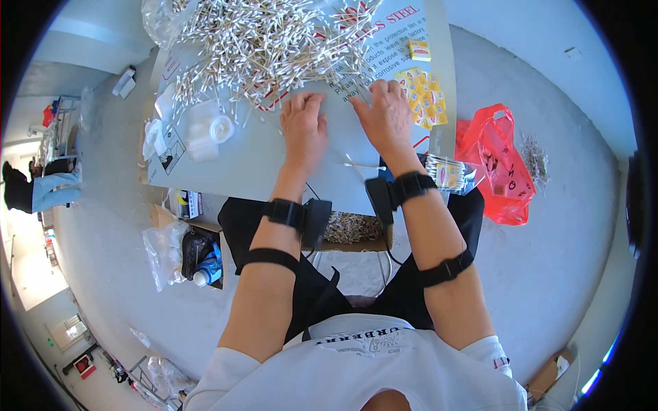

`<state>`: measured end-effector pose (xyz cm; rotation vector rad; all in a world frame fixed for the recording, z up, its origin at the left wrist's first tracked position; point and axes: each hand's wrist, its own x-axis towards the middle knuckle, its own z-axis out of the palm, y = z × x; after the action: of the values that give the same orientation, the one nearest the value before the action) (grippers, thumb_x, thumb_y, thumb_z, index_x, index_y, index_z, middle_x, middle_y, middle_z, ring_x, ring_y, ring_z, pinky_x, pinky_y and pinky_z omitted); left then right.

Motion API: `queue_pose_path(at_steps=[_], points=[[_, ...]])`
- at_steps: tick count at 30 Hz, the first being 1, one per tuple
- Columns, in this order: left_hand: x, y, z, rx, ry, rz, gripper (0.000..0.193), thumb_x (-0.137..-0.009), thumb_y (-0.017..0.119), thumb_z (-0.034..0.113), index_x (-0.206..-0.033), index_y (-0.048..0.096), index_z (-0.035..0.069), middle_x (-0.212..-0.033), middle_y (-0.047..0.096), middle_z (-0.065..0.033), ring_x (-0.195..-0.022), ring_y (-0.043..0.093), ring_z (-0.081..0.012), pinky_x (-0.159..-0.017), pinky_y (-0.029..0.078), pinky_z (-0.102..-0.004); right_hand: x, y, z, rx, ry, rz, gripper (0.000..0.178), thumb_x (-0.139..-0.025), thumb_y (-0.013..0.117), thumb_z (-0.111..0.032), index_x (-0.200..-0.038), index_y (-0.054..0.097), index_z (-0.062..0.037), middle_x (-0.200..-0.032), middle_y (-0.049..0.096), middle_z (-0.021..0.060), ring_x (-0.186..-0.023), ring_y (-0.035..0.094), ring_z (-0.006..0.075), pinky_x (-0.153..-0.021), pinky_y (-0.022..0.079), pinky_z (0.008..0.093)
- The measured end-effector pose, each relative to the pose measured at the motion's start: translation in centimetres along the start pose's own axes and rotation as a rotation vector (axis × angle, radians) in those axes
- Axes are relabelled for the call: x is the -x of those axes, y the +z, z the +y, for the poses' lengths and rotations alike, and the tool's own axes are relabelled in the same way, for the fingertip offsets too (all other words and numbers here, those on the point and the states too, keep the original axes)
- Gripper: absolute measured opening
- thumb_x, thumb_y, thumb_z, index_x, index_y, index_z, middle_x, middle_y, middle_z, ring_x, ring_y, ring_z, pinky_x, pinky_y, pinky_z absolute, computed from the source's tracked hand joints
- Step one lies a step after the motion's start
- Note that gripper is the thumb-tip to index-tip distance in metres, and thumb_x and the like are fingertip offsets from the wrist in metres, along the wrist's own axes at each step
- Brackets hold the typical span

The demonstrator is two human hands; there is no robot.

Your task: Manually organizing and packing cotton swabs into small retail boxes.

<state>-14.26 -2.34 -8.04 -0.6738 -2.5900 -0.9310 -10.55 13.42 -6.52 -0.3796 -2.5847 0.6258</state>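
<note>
A large loose heap of cotton swabs (267, 51) covers the far part of the table (260, 168). My left hand (305, 130) rests at the heap's near edge, fingers bent down and a little apart, with a few stray swabs beside it. To its right, my right hand (387, 116) lies with thumb and forefinger apart and nothing visible between them. Just beyond its outer side are several small yellow packets (425, 99). A few single swabs (363, 166) lie between my forearms. Any swabs under my fingertips are hidden.
Left of the heap are clear plastic containers (203, 133) and white crumpled tissue (154, 140). A clear pack of swabs (445, 172) sits at the right front edge. A red bag (500, 168) is beside the table; a cardboard box of swabs (353, 229) stands under it.
</note>
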Motion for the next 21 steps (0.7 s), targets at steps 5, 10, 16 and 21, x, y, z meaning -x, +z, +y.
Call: queue_pose_path(at_steps=[5,10,16,21], points=[[-0.8,0.0,-2.0,0.268,0.001,0.018,0.035,-0.070,0.069,0.000,-0.104,0.066,0.008,-0.108,0.060,-0.0076,-0.110,0.053,-0.0317,-0.090,0.043,-0.0431,-0.4,1.1,1.5,-0.073,-0.105,-0.110,0.013,-0.079,0.068,-0.016,-0.086,0.061,-0.0067,-0.086,0.060,0.0112,-0.088,0.060,0.0332,-0.073,0.050,0.0437],[3.3,-3.3,2.7,0.328,0.201,-0.288,0.030,-0.068,0.074,0.007,-0.096,0.068,0.010,-0.103,0.062,-0.0056,-0.101,0.055,-0.0282,-0.090,0.043,-0.0402,1.2,-1.5,3.6,-0.247,-0.175,-0.294,0.007,-0.080,0.067,-0.013,-0.082,0.062,-0.0079,-0.082,0.057,0.0092,-0.087,0.059,0.0306,-0.074,0.048,0.0421],[7.9,-2.7,4.4,0.142,0.080,-0.152,0.021,-0.063,0.079,0.014,-0.076,0.063,0.011,-0.091,0.057,-0.0017,-0.095,0.052,-0.0257,-0.080,0.039,-0.0396,5.1,-2.8,1.8,-0.286,-0.240,-0.301,0.006,-0.077,0.068,-0.006,-0.079,0.063,-0.0062,-0.081,0.058,0.0088,-0.083,0.058,0.0310,-0.072,0.047,0.0413],[6.9,-2.6,4.4,0.154,0.119,-0.111,0.027,-0.064,0.080,0.010,-0.087,0.066,0.010,-0.092,0.058,-0.0042,-0.091,0.054,-0.0278,-0.079,0.042,-0.0402,6.8,-3.3,1.2,-0.318,-0.247,-0.289,0.007,-0.077,0.068,-0.007,-0.083,0.063,-0.0078,-0.087,0.059,0.0076,-0.086,0.057,0.0311,-0.073,0.046,0.0421]])
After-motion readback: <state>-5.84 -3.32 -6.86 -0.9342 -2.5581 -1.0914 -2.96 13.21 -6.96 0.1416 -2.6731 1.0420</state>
